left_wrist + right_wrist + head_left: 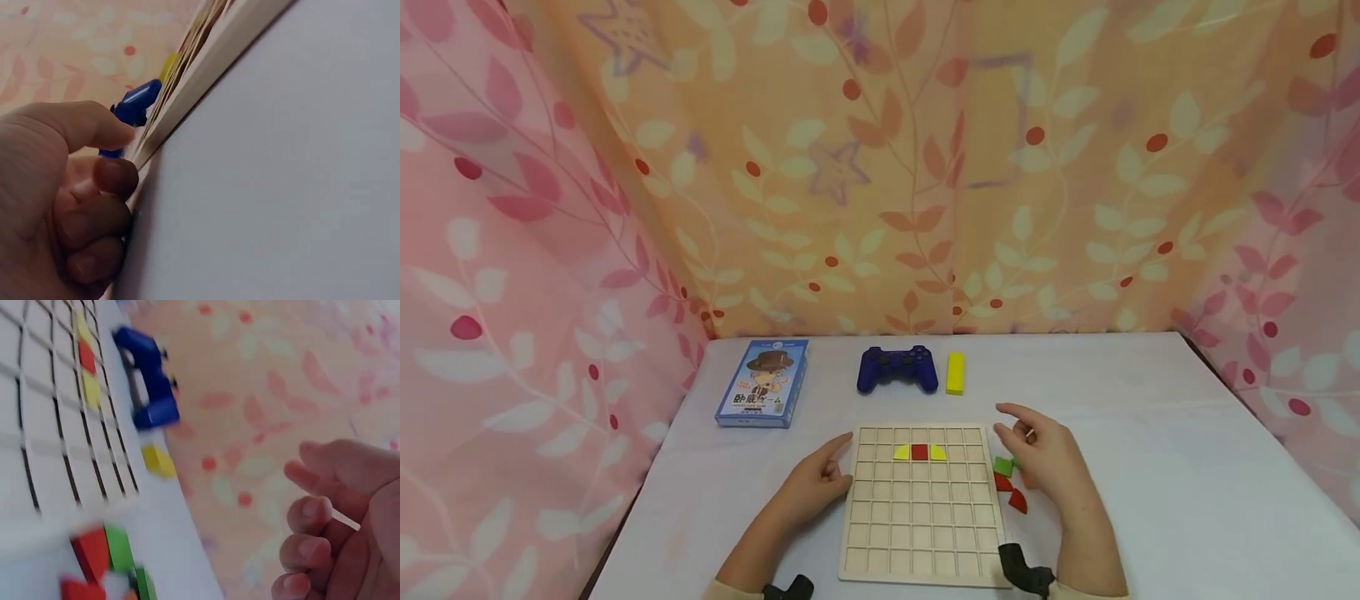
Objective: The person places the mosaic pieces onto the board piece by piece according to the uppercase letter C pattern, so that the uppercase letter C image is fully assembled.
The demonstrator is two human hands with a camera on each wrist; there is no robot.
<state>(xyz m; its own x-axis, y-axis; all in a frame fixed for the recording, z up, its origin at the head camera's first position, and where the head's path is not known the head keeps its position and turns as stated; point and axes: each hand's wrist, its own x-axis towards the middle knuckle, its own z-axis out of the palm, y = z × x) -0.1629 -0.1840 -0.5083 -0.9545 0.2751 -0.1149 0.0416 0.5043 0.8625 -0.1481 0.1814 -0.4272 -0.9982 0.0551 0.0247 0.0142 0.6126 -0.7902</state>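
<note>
Your left hand (816, 483) steadies grid board (917, 533) edge, fingers curled, holding nothing. Right hand (1045, 458) hovers empty, loosely curled, above loose pieces (1009, 487). Three pieces (919, 452) seated; next likely: pick piece, match cell.

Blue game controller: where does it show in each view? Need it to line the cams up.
Head: blue game controller upper middle, on the table beyond the wooden grid board.
Left wrist: a blue sliver left of centre, past the board's edge.
Right wrist: upper left, blurred, beside the board.
Shared landmark: the yellow block next to it, in all three.
</note>
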